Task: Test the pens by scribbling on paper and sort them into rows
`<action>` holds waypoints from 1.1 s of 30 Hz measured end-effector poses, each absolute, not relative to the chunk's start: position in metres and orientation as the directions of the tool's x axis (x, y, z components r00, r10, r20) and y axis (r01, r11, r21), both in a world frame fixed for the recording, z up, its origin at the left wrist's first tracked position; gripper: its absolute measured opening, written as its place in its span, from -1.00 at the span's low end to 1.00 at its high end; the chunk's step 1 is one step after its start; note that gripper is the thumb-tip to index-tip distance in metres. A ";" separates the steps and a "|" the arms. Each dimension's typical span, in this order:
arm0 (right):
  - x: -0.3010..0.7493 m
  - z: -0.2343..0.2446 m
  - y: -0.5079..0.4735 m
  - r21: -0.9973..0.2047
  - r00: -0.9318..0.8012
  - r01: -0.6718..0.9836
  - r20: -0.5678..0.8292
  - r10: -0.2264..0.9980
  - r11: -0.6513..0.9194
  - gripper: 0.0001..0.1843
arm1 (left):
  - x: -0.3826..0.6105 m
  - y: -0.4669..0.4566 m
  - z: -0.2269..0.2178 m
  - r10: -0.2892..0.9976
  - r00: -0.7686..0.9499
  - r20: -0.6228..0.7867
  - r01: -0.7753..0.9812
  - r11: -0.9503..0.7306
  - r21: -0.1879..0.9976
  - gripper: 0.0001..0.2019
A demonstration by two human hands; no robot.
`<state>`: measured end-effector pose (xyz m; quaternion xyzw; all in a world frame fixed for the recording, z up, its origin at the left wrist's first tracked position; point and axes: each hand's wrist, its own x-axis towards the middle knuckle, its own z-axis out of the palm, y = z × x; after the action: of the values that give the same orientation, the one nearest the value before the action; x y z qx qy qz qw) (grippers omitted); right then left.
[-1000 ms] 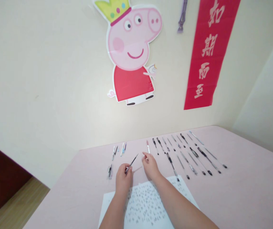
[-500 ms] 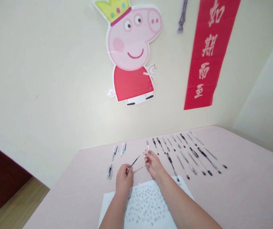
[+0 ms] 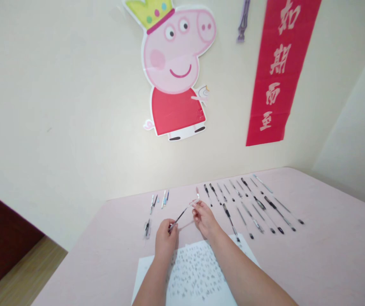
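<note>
My left hand is closed around the lower end of a thin dark pen refill, which slants up to the right. My right hand pinches a small pale, see-through pen part between thumb and fingertips; its exact kind is too small to tell. The refill's upper end meets or nearly meets that part. Below both hands lies a white paper sheet covered with handwritten marks, with my forearms crossing over it. Just beyond my right fingers a pinkish pen piece rests on the table.
Rows of pens and refills cover the right side of the pink table. At left lie several pen parts and a dark-and-clear cluster. The wall behind carries a cartoon pig cutout and a red banner.
My right hand has shifted slightly left, bringing the pale part up to the refill's upper end. My left hand has stayed in place.
</note>
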<state>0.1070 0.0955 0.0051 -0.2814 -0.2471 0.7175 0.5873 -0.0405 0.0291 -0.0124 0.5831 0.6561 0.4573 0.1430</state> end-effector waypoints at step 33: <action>0.102 0.001 0.091 -0.891 -0.122 -0.454 0.042 0.992 -0.018 -0.72 | -0.040 0.026 -0.007 0.882 -0.215 0.420 0.706 -0.157 0.691 -0.81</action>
<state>0.1022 0.0906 0.0010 -0.3329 -0.4036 0.6308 0.5730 -0.0402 0.0263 -0.0068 0.6186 0.6416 0.4424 0.0996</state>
